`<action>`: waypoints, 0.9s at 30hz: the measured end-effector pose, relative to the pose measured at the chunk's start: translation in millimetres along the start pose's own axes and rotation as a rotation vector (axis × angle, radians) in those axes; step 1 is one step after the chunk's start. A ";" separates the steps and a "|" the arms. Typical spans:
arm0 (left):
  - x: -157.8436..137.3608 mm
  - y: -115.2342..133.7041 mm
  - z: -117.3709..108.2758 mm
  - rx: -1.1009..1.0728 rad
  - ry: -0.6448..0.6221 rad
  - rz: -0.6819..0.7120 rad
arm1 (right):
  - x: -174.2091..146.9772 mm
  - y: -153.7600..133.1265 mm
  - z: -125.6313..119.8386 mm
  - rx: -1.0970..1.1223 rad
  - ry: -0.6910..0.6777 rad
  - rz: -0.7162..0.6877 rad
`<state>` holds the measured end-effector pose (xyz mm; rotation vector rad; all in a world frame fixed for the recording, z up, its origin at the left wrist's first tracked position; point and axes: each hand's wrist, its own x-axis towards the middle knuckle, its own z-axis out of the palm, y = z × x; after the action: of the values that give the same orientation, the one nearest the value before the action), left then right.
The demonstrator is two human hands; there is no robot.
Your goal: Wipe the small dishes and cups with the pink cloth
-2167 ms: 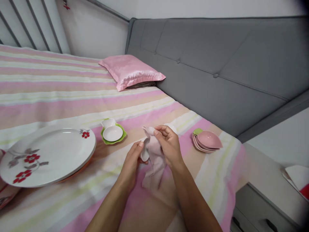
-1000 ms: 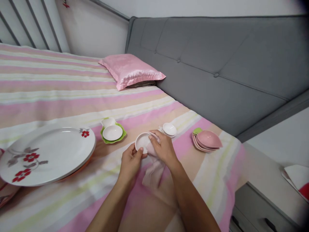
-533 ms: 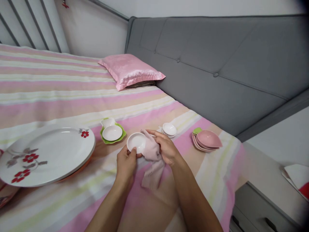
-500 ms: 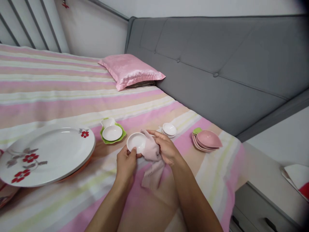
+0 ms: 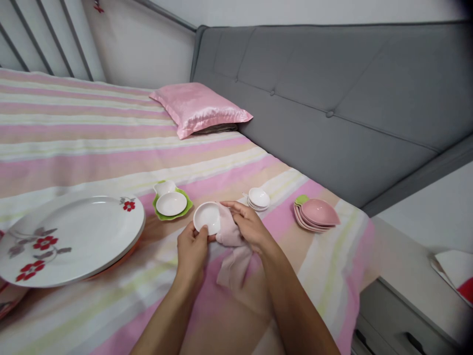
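My left hand pinches the near left rim of a small white dish, thumb on its inner side. My right hand holds a pale pink cloth folded over the dish's right side, which it hides. The cloth's loose end hangs down below the hands. Just left of the dish lies a green leaf-shaped dish with a white gourd-shaped dish on it. Behind my right hand sits a stack of small white dishes.
Large white plates with red flowers are stacked at the left. Pink fruit-shaped bowls are stacked at the right, near the bed's edge. A pink pillow lies against the grey headboard. A nightstand stands at the lower right.
My right hand and the cloth have shifted slightly left over the dish. My left hand keeps its hold on the rim.
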<state>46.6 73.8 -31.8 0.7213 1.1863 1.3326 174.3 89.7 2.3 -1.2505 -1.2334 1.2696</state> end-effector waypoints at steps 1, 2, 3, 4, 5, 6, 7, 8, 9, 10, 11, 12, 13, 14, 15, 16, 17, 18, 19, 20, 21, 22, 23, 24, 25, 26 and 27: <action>-0.3 0.6 0.2 -0.001 0.002 -0.010 | 0.3 0.2 -0.8 -0.014 0.007 -0.020; -0.8 1.3 0.5 0.000 0.006 -0.019 | 0.3 0.0 -1.6 -0.023 0.004 -0.038; -1.2 2.1 0.6 0.008 0.012 -0.022 | -0.1 -0.4 -2.1 -0.026 -0.006 -0.055; -1.6 2.7 0.7 0.018 0.016 -0.022 | -0.8 -0.9 -2.4 -0.031 -0.020 -0.069; -1.9 3.0 0.5 0.027 0.016 -0.019 | -1.6 -1.4 -2.3 -0.047 -0.031 -0.082; -2.1 3.0 0.2 0.036 0.014 -0.014 | -2.4 -1.6 -1.9 -0.080 -0.041 -0.096; -2.0 2.6 -0.3 0.045 0.012 -0.006 | -3.1 -1.5 -1.3 -0.129 -0.046 -0.113; -1.7 1.7 -1.0 0.055 0.010 0.008 | -3.6 -1.1 -0.4 -0.190 -0.046 -0.135; -1.2 0.6 -1.8 0.066 0.008 0.023 | -4.0 -0.4 0.6 -0.257 -0.038 -0.161; -0.6 -0.8 -2.6 0.082 0.002 0.039 | -4.2 0.4 1.5 -0.325 -0.026 -0.187; 0.1 -2.3 -3.5 0.100 -0.007 0.056 | -4.3 1.3 2.4 -0.392 -0.009 -0.211; 0.7 -3.6 -4.3 0.118 -0.020 0.072 | -4.3 2.1 3.2 -0.455 0.011 -0.228; 1.3 -4.7 -4.9 0.138 -0.039 0.089 | -4.3 2.7 3.9 -0.509 0.034 -0.237; 1.8 -5.5 -5.5 0.163 -0.057 0.106 | -4.2 3.1 4.4 -0.558 0.051 -0.241; 2.2 -5.9 -6.0 0.195 -0.074 0.122 | -4.2 3.4 4.9 -0.598 0.066 -0.242; 2.5 -6.0 -6.5 0.236 -0.085 0.138 | -4.1 3.4 5.2 -0.630 0.078 -0.241; 2.6 -5.9 -7.0 0.282 -0.093 0.154 | -4.0 3.3 5.5 -0.656 0.089 -0.240; 2.6 -5.8 -7.4 0.333 -0.099 0.168 | -3.9 3.1 5.7 -0.678 0.097 -0.241; 2.4 -5.5 -7.9 0.384 -0.104 0.185 | -4.0 2.7 6.0 -0.698 0.106 -0.244; 2.1 -5.3 -8.3 0.431 -0.110 0.205 | -4.0 2.2 6.2 -0.715 0.113 -0.251; 1.7 -4.8 -8.7 0.475 -0.117 0.228 | -4.2 1.7 6.4 -0.728 0.120 -0.261; 1.0 -4.2 -9.0 0.517 -0.123 0.253 | -4.6 1.0 6.7 -0.738 0.124 -0.273; 0.2 -3.3 -9.2 0.556 -0.129 0.276 | -5.0 0.3 6.9 -0.746 0.125 -0.289; -0.8 -2.0 -9.3 0.592 -0.131 0.298 | -5.4 -0.3 7.2 -0.752 0.123 -0.307; -2.0 -0.4 -9.3 0.624 -0.129 0.318 | -5.9 -1.0 7.4 -0.758 0.117 -0.326; -3.4 1.5 -9.3 0.652 -0.125 0.340 | -6.4 -1.5 7.6 -0.765 0.109 -0.348; -4.7 3.4 -9.3 0.675 -0.121 0.361 | -6.9 -2.0 7.8 -0.771 0.100 -0.372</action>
<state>37.6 67.7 -30.3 1.5364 1.4641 1.1408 166.8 82.6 4.5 -1.4812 -1.8620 0.4486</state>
